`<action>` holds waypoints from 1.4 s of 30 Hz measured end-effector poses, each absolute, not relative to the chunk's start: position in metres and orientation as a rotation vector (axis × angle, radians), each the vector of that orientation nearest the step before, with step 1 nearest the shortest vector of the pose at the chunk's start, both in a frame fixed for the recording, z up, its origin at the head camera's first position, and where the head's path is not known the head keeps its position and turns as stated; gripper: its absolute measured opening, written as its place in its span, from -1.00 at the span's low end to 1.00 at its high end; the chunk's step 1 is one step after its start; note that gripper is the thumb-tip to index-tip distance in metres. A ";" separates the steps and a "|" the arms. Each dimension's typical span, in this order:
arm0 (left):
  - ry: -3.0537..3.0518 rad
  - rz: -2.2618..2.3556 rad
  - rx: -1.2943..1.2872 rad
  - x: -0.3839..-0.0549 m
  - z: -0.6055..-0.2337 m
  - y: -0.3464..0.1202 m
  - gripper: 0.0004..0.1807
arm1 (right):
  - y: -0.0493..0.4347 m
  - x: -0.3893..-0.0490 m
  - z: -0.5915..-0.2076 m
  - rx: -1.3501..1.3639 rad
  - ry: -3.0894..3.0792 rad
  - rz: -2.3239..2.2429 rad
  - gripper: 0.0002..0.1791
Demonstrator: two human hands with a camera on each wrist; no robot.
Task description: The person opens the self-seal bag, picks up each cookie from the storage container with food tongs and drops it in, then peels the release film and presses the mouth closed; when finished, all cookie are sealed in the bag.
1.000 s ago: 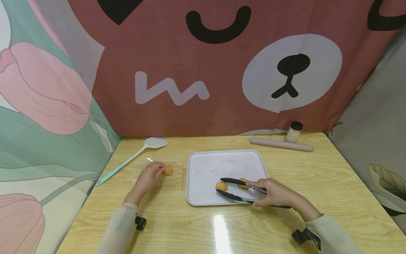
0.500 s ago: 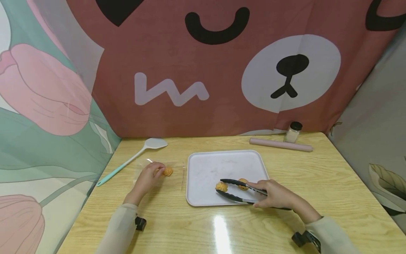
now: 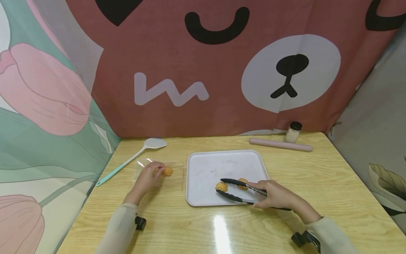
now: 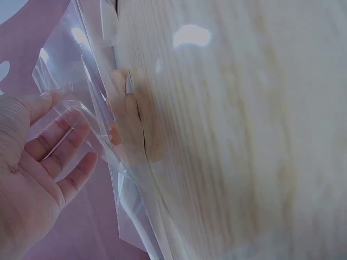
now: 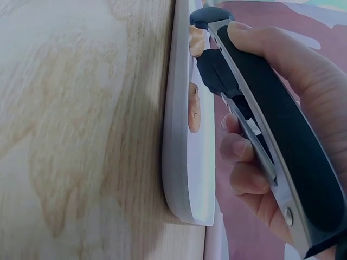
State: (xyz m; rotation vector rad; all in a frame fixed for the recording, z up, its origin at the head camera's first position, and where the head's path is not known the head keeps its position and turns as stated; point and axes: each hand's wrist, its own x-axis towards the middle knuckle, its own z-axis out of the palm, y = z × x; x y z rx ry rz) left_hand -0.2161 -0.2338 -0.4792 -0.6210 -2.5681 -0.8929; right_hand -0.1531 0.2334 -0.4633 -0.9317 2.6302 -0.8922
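Note:
On the left, my left hand (image 3: 148, 178) pinches the edge of a clear plastic bag (image 4: 73, 62) lying on the table. A ridged golden cookie (image 3: 168, 171) shows inside the bag, just beyond the fingertips. My right hand (image 3: 275, 193) grips black-tipped metal tongs (image 5: 271, 124) over a white tray (image 3: 210, 164). The spread tips of the tongs lie on either side of a piped, star-shaped cookie (image 3: 221, 187). A second cookie (image 5: 193, 108) lies on the tray nearer the hand, partly hidden in the head view by the upper tong arm.
A spatula (image 3: 154, 143) with a white head and mint handle lies at the back left. Toward the back right, a pink rolling pin (image 3: 280, 144) lies in front of a black-lidded jar (image 3: 293, 132). A printed cloth (image 3: 171, 120) hangs behind the table.

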 end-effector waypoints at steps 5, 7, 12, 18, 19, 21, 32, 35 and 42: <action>-2.564 -0.896 -0.628 -0.216 -0.478 -0.233 -0.94 | 0.232 -0.154 -0.460 -0.946 2.625 -0.877 -0.17; -2.568 -0.897 -0.627 -0.216 -0.477 -0.233 -0.93 | 0.232 -0.153 -0.460 -0.941 2.625 -0.867 -0.16; -2.578 -0.891 -0.623 -0.216 -0.477 -0.233 -0.93 | 0.232 -0.154 -0.461 -0.943 2.624 -0.859 -0.17; -2.553 -0.883 -0.647 -0.217 -0.477 -0.233 -0.93 | 0.232 -0.155 -0.462 -0.952 2.625 -0.861 -0.19; -2.551 -0.881 -0.652 -0.217 -0.477 -0.233 -0.94 | 0.232 -0.155 -0.461 -0.948 2.626 -0.863 -0.19; -2.558 -0.878 -0.656 -0.217 -0.477 -0.233 -0.93 | 0.232 -0.155 -0.461 -0.953 2.627 -0.870 -0.19; -2.611 -0.890 -0.620 -0.216 -0.474 -0.233 -0.92 | 0.223 -0.163 -0.459 -1.001 2.656 -0.908 -0.19; -2.621 -0.900 -0.609 -0.215 -0.472 -0.233 -0.92 | 0.215 -0.168 -0.460 -1.002 2.654 -0.927 -0.19; -2.633 -0.894 -0.595 -0.216 -0.472 -0.234 -0.93 | 0.192 -0.179 -0.460 -1.075 2.627 -0.964 -0.17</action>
